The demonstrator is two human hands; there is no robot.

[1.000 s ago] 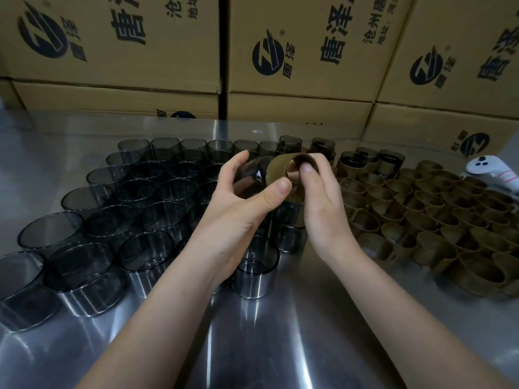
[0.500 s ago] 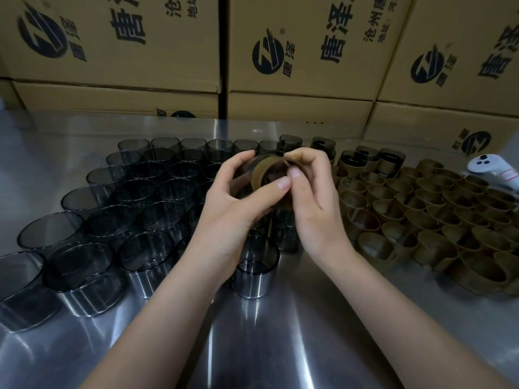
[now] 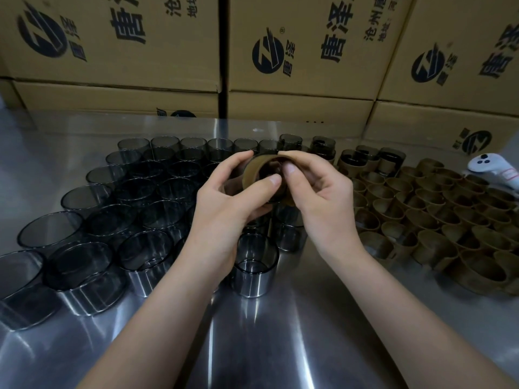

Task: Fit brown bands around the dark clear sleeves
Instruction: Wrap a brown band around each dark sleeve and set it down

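Above the middle of the steel table (image 3: 280,332), both hands hold one dark clear sleeve with a brown band (image 3: 252,172) on it. My left hand (image 3: 224,209) grips the sleeve from the left, thumb across its front. My right hand (image 3: 320,197) pinches the band's right edge between thumb and fingers. The sleeve itself is mostly hidden by fingers and band. Several bare dark sleeves (image 3: 146,248) stand in rows on the left. Several loose brown bands (image 3: 438,220) lie in rows on the right. A few banded sleeves (image 3: 362,160) stand at the back.
Stacked cardboard boxes (image 3: 303,51) with printed logos wall off the back of the table. A white handheld controller (image 3: 488,167) lies at the far right. One sleeve (image 3: 254,268) stands alone just below my hands. Bare steel shows near the front edge.
The brown band has slid further over the sleeve. My right hand's fingers have closed in from the band's far side to pinch its edge, close to my left thumb.
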